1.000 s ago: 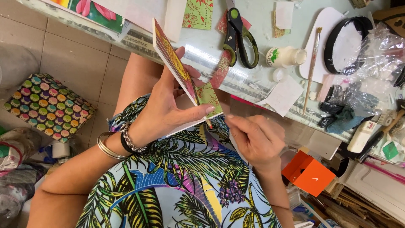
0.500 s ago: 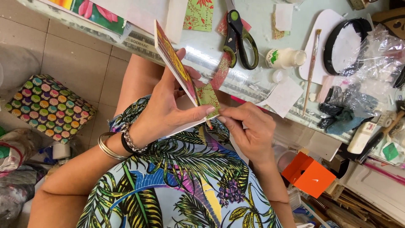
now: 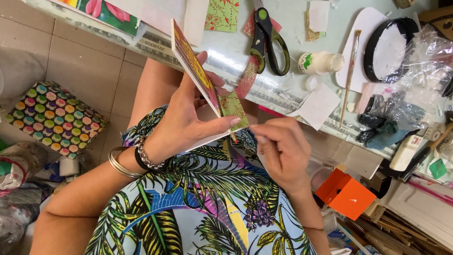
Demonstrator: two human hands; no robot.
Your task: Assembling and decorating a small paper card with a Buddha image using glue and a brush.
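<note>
My left hand (image 3: 188, 120) grips a flat white board (image 3: 194, 73) with a red and yellow patterned face, held on edge above my lap. A small green patterned paper piece (image 3: 234, 107) sticks out at the board's lower corner, by my left thumb. My right hand (image 3: 281, 151) sits just right of that corner, fingers curled, fingertips close to the green paper; I cannot tell whether it pinches anything. Bracelets circle my left wrist.
A glass-topped table (image 3: 222, 52) holds black-handled scissors (image 3: 269, 40), a white glue bottle (image 3: 321, 62), a thin brush (image 3: 349, 78), paper scraps (image 3: 317, 105), a black ring (image 3: 389, 49) and plastic bags. An orange box (image 3: 346, 194) sits lower right, a dotted cushion (image 3: 54, 118) on the tiled floor at left.
My right hand has shifted slightly left and up toward the board's lower corner. The board tilted a little in my left hand.
</note>
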